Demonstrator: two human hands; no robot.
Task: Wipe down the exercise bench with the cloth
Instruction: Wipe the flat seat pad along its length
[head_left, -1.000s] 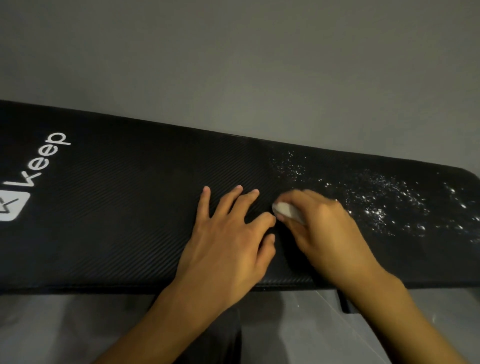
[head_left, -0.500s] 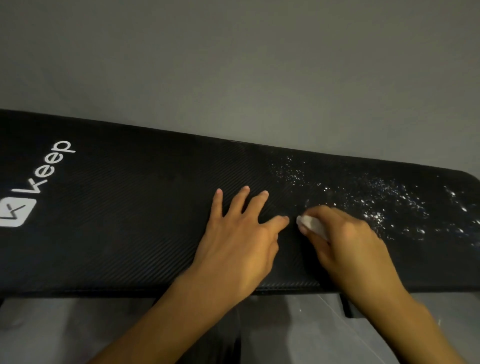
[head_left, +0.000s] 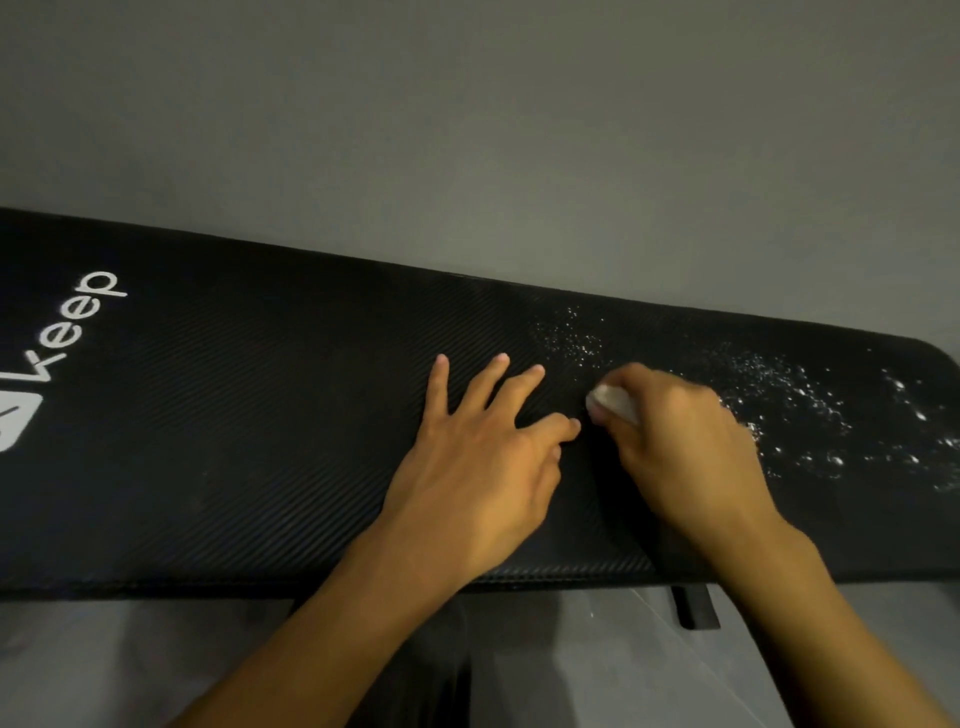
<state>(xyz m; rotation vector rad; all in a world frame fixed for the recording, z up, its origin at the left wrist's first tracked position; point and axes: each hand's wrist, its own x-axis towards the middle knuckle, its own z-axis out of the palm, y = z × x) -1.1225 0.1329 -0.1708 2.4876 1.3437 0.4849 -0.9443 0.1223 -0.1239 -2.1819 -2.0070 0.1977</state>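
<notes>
progress: partway | flat left hand (head_left: 478, 467) on bench (head_left: 234, 441) | cloth (head_left: 610, 401) gripped in right hand (head_left: 680, 457) | remaining: white specks (head_left: 810, 410) at bench's right end

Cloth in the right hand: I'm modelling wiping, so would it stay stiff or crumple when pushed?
Probably crumples: the cloth is bunched small inside the right hand's grip. Likely light, since it nearly vanishes under that hand. It may drag a little on the bench's ribbed surface.

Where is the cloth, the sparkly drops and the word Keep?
cloth (head_left: 613, 401): head view, its white visible end.
drops (head_left: 789, 395): head view, middle of the wet patch.
Keep word (head_left: 78, 322): head view, middle letters.
</notes>
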